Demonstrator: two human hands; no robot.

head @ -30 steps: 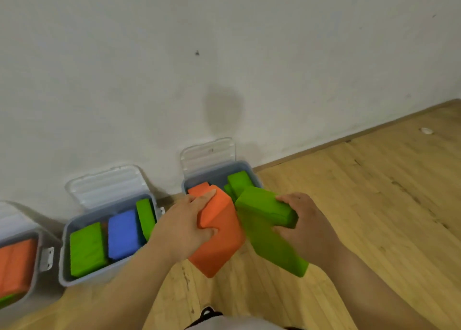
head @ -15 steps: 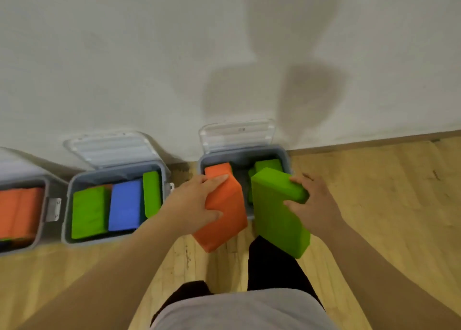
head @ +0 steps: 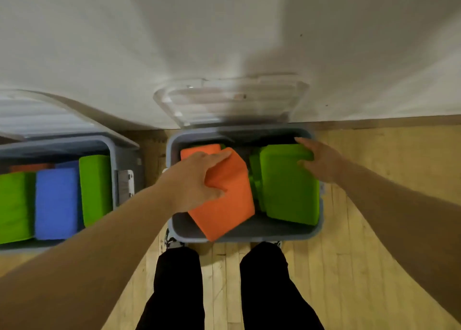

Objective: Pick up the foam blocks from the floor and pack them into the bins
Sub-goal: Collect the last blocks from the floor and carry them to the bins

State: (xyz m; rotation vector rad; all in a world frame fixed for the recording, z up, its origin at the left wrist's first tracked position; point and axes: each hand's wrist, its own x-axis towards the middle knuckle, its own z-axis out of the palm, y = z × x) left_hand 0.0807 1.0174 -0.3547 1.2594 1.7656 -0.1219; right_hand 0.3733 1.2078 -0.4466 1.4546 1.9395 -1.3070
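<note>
Head view, near to far: two legs in black trousers stand on the wooden floor, the feet just short of the front rim of the grey bin. Bare floor lies open to the right of this bin, and a narrow strip separates it from the neighbouring bin on the left. The left hand grasps the orange block, fingers over its top edge and thumb on its face. This block is tilted, its lower corner overhanging the front rim. The right hand grasps the green block at its far upper corner. That block sits inside the bin along the right wall, its lower edge near the front wall. Between the two held blocks, further green blocks stand on edge. A second orange block lies at the bin's far left. The neighbouring bin holds a blue block flanked by green blocks. The clear lid leans open against the wall.
</note>
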